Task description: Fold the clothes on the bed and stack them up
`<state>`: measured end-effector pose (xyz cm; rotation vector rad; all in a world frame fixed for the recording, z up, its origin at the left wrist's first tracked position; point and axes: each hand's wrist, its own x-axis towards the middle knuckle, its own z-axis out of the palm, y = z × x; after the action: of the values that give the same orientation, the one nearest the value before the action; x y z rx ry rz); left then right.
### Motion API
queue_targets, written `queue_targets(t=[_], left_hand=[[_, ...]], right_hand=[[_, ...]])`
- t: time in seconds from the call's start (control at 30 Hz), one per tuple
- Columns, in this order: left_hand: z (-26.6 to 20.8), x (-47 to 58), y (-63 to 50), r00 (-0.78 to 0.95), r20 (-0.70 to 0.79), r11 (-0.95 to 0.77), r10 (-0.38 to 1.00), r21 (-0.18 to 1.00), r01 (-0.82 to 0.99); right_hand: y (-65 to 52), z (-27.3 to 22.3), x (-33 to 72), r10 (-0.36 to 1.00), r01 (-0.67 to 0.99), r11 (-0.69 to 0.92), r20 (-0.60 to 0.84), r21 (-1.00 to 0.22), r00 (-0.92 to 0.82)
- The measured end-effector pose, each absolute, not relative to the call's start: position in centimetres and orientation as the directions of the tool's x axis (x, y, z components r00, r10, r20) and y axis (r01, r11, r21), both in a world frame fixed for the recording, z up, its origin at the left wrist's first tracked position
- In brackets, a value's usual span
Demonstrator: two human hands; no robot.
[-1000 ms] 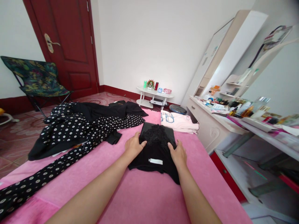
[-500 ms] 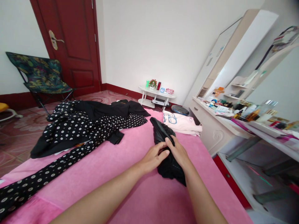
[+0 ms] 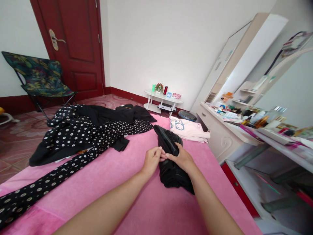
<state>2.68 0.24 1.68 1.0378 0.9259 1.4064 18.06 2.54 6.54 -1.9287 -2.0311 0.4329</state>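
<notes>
A black garment (image 3: 174, 174) with a shiny, leather-like upper part lies bunched on the pink bedspread (image 3: 137, 163); its exact kind is hidden by the folds. At its left edge my left hand (image 3: 153, 159) is closed, fingers curled and pinching the material. My right hand (image 3: 183, 158) grips the garment from the right, its thumb reaching across to the left fingertips. Just beyond lies a folded light pink garment (image 3: 193, 132) with a blue and white print. To the left spreads a heap of black clothes with white dots (image 3: 75, 140).
A white dressing table (image 3: 222, 133) crowded with bottles stands along the right side. Behind the bed is a low white table (image 3: 163, 98) with small items. A patterned folding chair (image 3: 44, 76) sits by the red door (image 3: 75, 49).
My left hand has drawn back slightly left off the garment's top and its fingers have curled. The shiny upper part has shifted a little left.
</notes>
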Motion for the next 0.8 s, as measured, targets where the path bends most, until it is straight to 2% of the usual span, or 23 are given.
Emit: queue_targets(t=[0.23,0.43,0.6,0.67,0.8], left_hand=[[0.8,0.4,2.2,-0.196,0.206,-0.238,0.959,0.959,-0.155],[0.5,0.0,2.4,-0.147,0.236,-0.248,0.961,0.966,-0.075],[0.3,0.0,2.3,-0.133,0.197,-0.209,0.971,0.974,-0.089],[0.1,0.0,2.4,-0.130,0.198,-0.209,0.972,0.974,-0.081],[-0.1,0.3,2.7,-0.087,0.244,-0.244,0.966,0.970,0.009]], right_hand=[[2.4,6.8,17.7,0.999,0.940,0.038,0.021,-0.340,-0.033],[2.7,7.1,17.0,0.996,0.969,-0.003,0.082,-0.247,0.024],[4.0,9.1,19.0,0.980,0.959,0.178,0.130,-0.218,-0.152],[5.4,11.1,20.8,0.946,0.954,0.266,0.229,-0.142,-0.229],[10.9,16.5,25.0,0.832,0.935,0.334,0.428,0.121,-0.353]])
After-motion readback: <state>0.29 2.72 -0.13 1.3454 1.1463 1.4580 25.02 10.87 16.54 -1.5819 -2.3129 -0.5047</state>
